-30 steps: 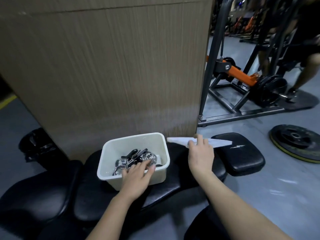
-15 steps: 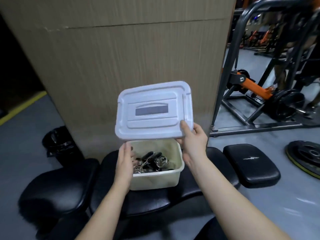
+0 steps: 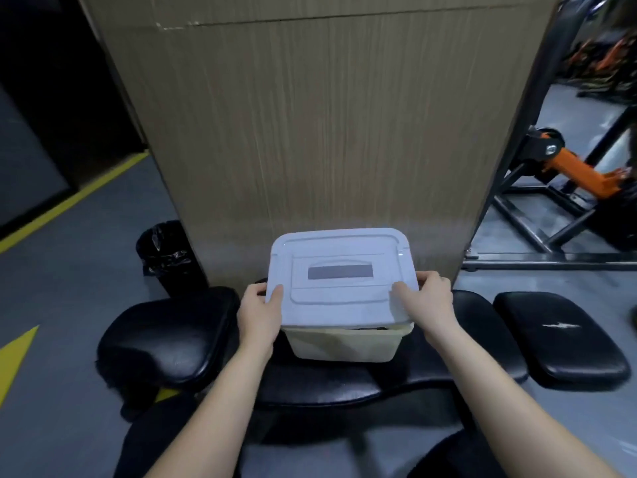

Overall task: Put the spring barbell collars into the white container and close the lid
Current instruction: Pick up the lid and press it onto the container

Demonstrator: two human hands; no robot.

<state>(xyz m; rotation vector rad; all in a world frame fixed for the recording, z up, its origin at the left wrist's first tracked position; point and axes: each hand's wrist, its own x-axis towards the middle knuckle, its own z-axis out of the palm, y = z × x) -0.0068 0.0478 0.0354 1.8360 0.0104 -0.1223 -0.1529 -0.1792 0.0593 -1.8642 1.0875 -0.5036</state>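
Observation:
The white container (image 3: pixel 344 345) stands on a black padded bench seat (image 3: pixel 344 381). Its white lid (image 3: pixel 339 276) with a grey rectangle in the middle lies over the opening; a thin dark gap shows under the lid's near edge. My left hand (image 3: pixel 260 310) grips the lid's left edge, thumb on top. At the opposite edge my right hand (image 3: pixel 425 301) holds the lid the same way. The spring barbell collars are hidden under the lid.
A wood-grain pillar (image 3: pixel 310 115) rises directly behind the container. A black lined bin (image 3: pixel 165 255) stands at its left foot. Black pads lie left (image 3: pixel 165 334) and right (image 3: pixel 558 339) of the seat. A black and orange gym machine (image 3: pixel 565 174) stands at the right.
The lid was picked up from the right by my right hand, held tilted above the open container, and has now come down flat over it with both hands on its edges.

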